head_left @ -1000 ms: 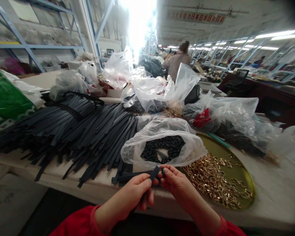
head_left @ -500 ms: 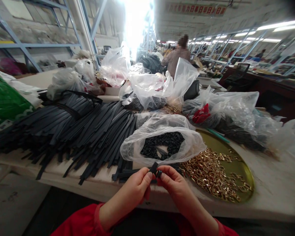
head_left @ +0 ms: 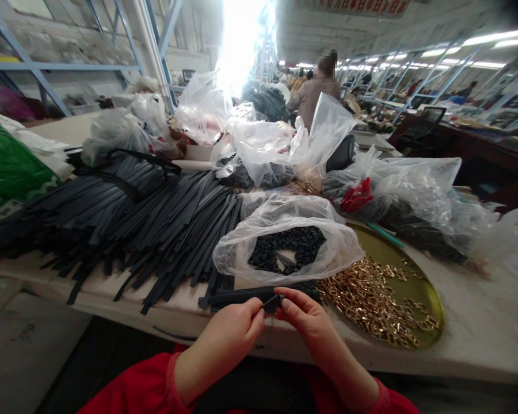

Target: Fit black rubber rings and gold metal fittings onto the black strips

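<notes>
Both hands sit a touch lower and nearer the bench [head_left: 479,351] edge than a second ago. The left hand [head_left: 231,332] is pinched shut on the end of a black strap [head_left: 271,303], thumb and forefinger pressed on it. The right hand [head_left: 306,316] meets it from the other side, fingertips closed on the same strap end; whether the small black piece seen there half a second ago is between them, I cannot tell. Earlier the strap tip stood up above the fingers; now it lies flatter and mostly tucked between them, just in front of a short bundle of straps [head_left: 242,296] on the bench edge. Behind that, the open plastic bag of black pieces [head_left: 287,250] has not moved. The gold tray [head_left: 414,273] of brass links [head_left: 371,305] lies right of the hands, and the big heap of black strips [head_left: 147,218] spreads to the left, same as before.
</notes>
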The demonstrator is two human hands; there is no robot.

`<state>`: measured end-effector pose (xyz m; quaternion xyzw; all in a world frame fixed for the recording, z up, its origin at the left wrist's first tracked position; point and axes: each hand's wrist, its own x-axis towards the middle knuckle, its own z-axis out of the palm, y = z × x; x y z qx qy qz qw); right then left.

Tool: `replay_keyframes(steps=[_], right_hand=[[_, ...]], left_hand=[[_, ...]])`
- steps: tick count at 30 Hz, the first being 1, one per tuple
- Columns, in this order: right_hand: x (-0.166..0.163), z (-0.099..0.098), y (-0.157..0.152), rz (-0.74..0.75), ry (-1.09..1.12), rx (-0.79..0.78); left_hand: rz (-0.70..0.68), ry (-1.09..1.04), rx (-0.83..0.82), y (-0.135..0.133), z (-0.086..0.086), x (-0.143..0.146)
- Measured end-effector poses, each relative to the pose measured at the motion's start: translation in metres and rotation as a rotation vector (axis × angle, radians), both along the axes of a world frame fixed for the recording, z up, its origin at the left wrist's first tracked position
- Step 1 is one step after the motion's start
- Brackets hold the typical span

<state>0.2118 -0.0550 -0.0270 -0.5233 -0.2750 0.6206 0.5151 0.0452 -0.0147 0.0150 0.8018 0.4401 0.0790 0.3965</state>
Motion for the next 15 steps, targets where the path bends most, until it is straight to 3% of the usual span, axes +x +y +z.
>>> replay_keyframes(steps=[8, 15], right_hand=[[-0.004, -0.002, -0.005, 0.073, -0.158, 0.053], [-0.011, -0.009, -0.006, -0.045, -0.11, 0.089]], left_hand=[[-0.088, 0.025, 0.07, -0.007, -0.009, 0.001], [-0.061, -0.097, -0.037, -0.009, -0.01, 0.006]])
